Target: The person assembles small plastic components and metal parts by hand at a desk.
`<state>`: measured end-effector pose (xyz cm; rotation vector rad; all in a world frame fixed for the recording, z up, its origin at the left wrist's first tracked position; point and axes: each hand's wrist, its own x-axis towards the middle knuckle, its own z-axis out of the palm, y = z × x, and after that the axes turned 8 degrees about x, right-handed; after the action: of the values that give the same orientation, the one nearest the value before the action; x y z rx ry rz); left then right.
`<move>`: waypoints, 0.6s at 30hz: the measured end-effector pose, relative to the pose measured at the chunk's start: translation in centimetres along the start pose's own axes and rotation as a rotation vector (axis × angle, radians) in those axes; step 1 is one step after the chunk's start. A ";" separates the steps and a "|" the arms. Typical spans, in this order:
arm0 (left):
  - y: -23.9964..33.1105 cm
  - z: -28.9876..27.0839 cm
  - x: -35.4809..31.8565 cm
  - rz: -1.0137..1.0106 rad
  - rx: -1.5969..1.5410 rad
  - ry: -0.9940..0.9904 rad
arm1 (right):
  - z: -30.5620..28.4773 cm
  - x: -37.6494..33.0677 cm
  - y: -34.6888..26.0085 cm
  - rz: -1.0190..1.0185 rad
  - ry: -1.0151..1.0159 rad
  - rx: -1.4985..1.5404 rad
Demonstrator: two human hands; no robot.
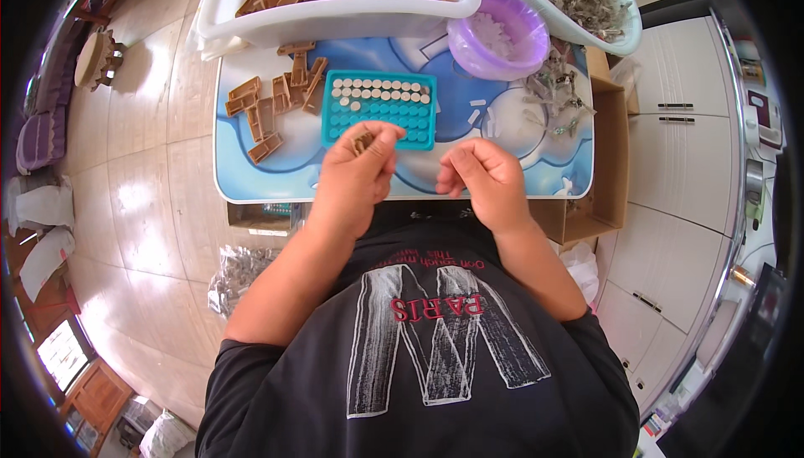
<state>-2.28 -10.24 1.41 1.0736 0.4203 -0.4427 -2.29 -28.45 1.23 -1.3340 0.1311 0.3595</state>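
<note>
My left hand [356, 169] is closed around a small brown plastic piece [363, 141], mostly covered by the fingers. It is over the near edge of a teal tray [433, 119]. In the tray's far rows sit several round white pieces [389, 95]; its nearer round spots show teal. My right hand [487, 177] is apart from the left, to its right, above the table's near edge. Its fingers are curled with thumb and fingertips together; anything between them is hidden. Loose brown plastic pieces [261, 115] lie left of the tray.
On the blue patterned table [402, 175], small white strips [492, 121] and a heap of clear small parts [559, 98] lie to the right. Behind stand a white bin [335, 27] of brown pieces, a purple bowl [519, 64] and a pale tub [628, 35]. A cardboard box [610, 156] stands at the right.
</note>
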 end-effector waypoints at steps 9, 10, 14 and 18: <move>0.7 -2.5 -0.5 0.041 -0.082 -0.135 | -4.4 -4.6 0.2 -0.151 -0.327 -1.111; 0.4 -2.3 -0.7 0.041 -0.048 -0.131 | -5.0 -4.9 2.1 -0.257 -0.255 -1.180; -0.4 -2.1 -0.8 0.058 0.003 -0.231 | -4.4 -5.0 5.6 -0.421 -0.073 -1.458; -1.5 -1.1 -1.3 0.391 0.582 -0.182 | -4.0 -5.6 4.6 -0.422 -0.165 -1.291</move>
<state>-4.35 -9.67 0.50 1.6228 -0.0983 -0.3122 -8.64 -32.43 -2.29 -2.5217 -0.6215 0.1655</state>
